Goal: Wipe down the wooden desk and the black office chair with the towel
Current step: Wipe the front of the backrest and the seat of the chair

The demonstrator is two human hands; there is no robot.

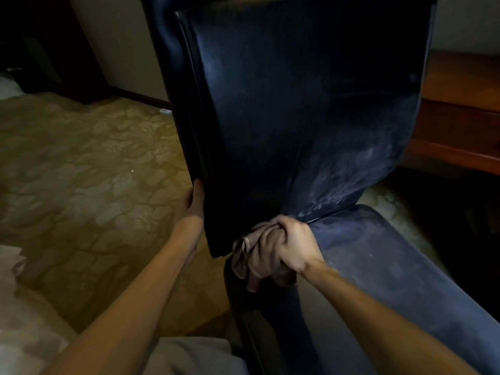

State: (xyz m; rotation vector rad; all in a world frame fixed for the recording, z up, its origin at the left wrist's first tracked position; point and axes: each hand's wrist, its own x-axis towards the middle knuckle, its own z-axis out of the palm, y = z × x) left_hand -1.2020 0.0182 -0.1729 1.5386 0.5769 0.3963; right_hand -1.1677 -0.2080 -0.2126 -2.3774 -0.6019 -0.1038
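One dusty chair (297, 104) stands on patterned carpet (94, 171) beside desk (460, 117).

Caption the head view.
Right hand presses a crumpled beige towel against the black padded chair; left hand grips its edge.

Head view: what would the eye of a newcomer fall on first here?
The tall back of the black office chair fills the centre, with pale smears at its lower right. Below it, the right hand grips a bunched towel at the seat crease, while the left hand holds the back's left edge.
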